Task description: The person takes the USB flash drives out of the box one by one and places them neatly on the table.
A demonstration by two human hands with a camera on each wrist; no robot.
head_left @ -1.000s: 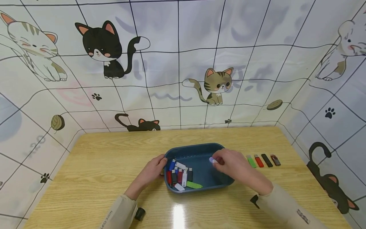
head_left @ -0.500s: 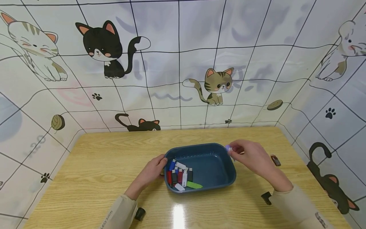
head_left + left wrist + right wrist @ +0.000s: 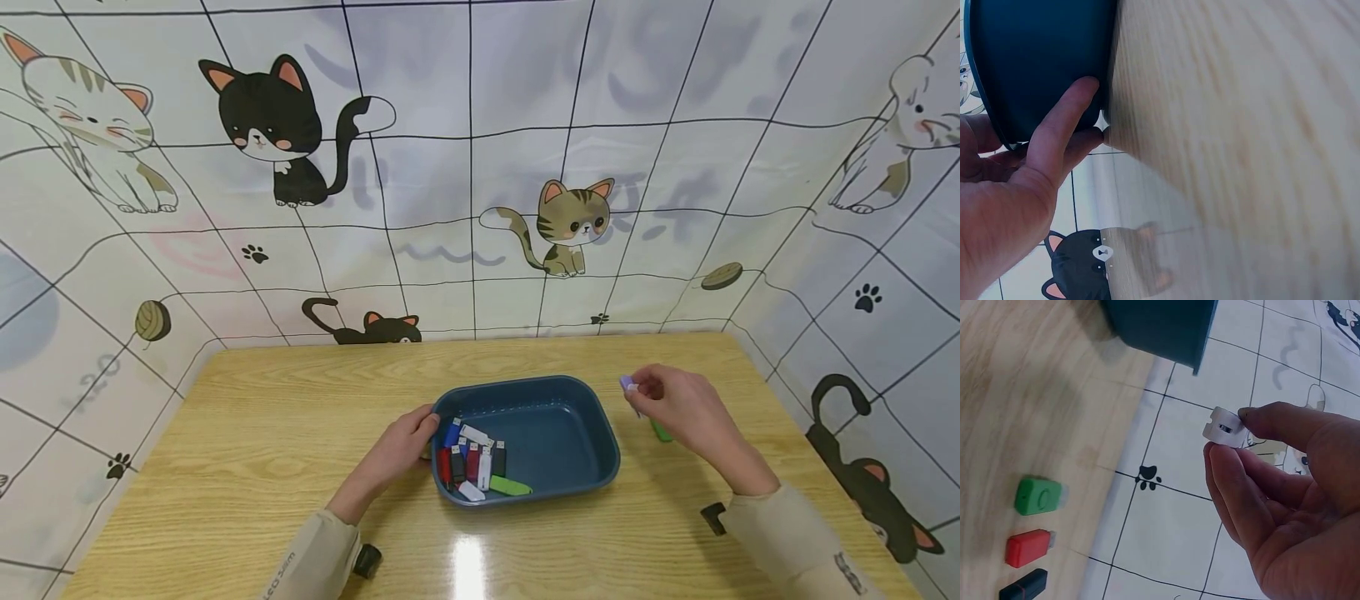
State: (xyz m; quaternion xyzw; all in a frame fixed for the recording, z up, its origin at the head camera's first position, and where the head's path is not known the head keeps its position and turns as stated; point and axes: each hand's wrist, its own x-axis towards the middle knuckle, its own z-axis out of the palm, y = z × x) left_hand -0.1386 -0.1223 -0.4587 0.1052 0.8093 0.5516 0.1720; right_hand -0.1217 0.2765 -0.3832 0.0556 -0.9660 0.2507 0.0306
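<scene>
My left hand (image 3: 399, 446) grips the left end of a dark blue plastic tray (image 3: 570, 437). In the left wrist view, one digit lies along the tray's outer wall (image 3: 1035, 50) while others reach the rim. Several USB sticks (image 3: 483, 468) lie in the tray's left half, in blue, white, red, black and bright green. My right hand (image 3: 686, 408) pinches a lilac USB stick (image 3: 627, 384) between thumb and fingertips, raised beyond the tray's right end. Its whitish notched end (image 3: 1222, 427) faces the right wrist camera. Below it on the table, a green USB stick (image 3: 661, 430) is partly covered by the hand.
In the right wrist view a red USB stick (image 3: 1029, 548) and a black one (image 3: 1023, 585) line up beside the green one. The wooden table (image 3: 300, 433) meets a cat-print backdrop (image 3: 435, 250) at its back and sides.
My right hand has carried the lilac USB stick from over the tray rightward, past its right end, to the loose sticks. My left hand and the tray have stayed put.
</scene>
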